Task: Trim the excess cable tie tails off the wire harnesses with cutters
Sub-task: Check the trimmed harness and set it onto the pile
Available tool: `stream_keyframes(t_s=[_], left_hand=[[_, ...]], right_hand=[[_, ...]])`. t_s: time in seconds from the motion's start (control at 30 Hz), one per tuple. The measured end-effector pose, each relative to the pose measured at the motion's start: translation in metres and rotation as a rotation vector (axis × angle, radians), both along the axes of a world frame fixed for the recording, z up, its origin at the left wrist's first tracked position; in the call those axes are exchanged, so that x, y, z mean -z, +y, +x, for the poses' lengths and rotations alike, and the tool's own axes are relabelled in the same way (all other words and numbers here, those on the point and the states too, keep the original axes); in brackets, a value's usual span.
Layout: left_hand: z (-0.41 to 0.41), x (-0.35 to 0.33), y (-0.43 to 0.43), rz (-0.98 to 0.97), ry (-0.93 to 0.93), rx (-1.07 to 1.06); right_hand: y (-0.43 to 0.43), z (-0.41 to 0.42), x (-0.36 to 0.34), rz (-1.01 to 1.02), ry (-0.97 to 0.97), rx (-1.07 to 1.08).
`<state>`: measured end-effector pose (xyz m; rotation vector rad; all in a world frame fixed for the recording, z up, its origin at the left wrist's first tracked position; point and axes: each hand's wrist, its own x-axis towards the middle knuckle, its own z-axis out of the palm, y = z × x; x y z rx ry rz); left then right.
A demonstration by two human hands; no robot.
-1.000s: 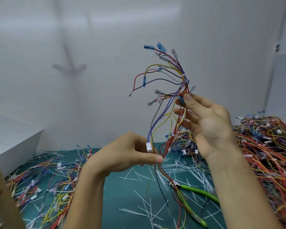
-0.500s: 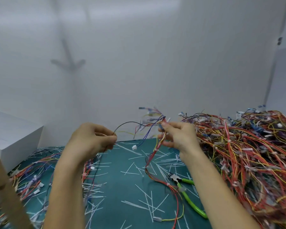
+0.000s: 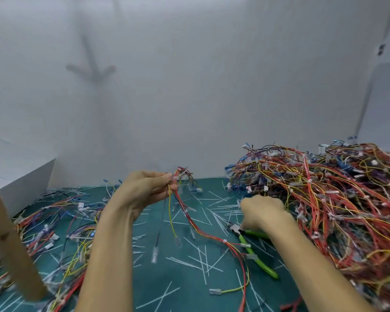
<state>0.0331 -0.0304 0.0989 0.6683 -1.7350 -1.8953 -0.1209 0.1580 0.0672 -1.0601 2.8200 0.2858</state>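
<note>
The left grip [image 3: 144,191] is raised above the worktop [image 3: 189,296] and pinches one wire harness [image 3: 190,222] near its upper end between thumb and fingertips. From this grip the harness hangs down and trails across the green surface toward the right grip [image 3: 262,212], crossing over the cutters [image 3: 258,261]. The right grip is lowered onto the cutters, knuckles up, and covers the upper green handle just behind the metal head. Its fingers are hidden beneath the hand, so closure on the handle cannot be determined. The lower handle lies free and extends toward the camera from under this grip. Directly right of the right grip stands a large heap of harnesses [image 3: 336,199]. Left of the left grip lies a smaller spread of harnesses [image 3: 54,224]. Cut tie tails [image 3: 185,263] litter the worktop beneath both grips.
</note>
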Motion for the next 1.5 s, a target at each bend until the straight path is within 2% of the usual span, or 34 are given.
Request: stream_keyframes(t_s=[0.07,0.13,0.27,0.43,0.6,0.73,0.8,0.93,1.0,1.13,1.5], left_hand=[[-0.003,0.004,0.001,0.048,0.037,0.003],[-0.005,0.008,0.004,0.074,0.06,0.003],[-0.006,0.016,0.011,0.106,0.091,-0.021],[-0.007,0.03,0.026,0.042,0.057,-0.043],[-0.009,0.051,0.042,0.111,0.091,-0.109],[-0.011,0.053,0.049,0.149,0.135,-0.166],[-0.012,0.052,0.051,0.174,0.171,-0.199],[-0.016,0.053,0.054,0.206,0.218,-0.24],[-0.017,0.054,0.055,0.208,0.237,-0.255],[-0.018,0.055,0.056,0.226,0.292,-0.284],[-0.02,0.055,0.059,0.257,0.372,-0.271]], right_hand=[[0.01,0.001,0.004,0.114,-0.025,0.004],[0.015,0.0,0.01,0.144,-0.046,0.007],[0.015,-0.001,0.022,0.098,-0.098,0.003],[0.008,-0.006,0.025,0.041,-0.13,0.063],[0.001,-0.001,0.031,-0.116,-0.001,0.085],[-0.001,0.0,0.036,-0.32,-0.049,0.045],[-0.003,0.002,0.036,-0.419,-0.06,-0.026],[-0.007,0.005,0.031,-0.576,0.072,-0.282],[-0.008,0.007,0.029,-0.664,0.071,-0.374],[-0.01,0.012,0.032,-0.631,0.112,-0.502],[-0.014,0.028,0.039,-0.81,-0.04,-0.456]])
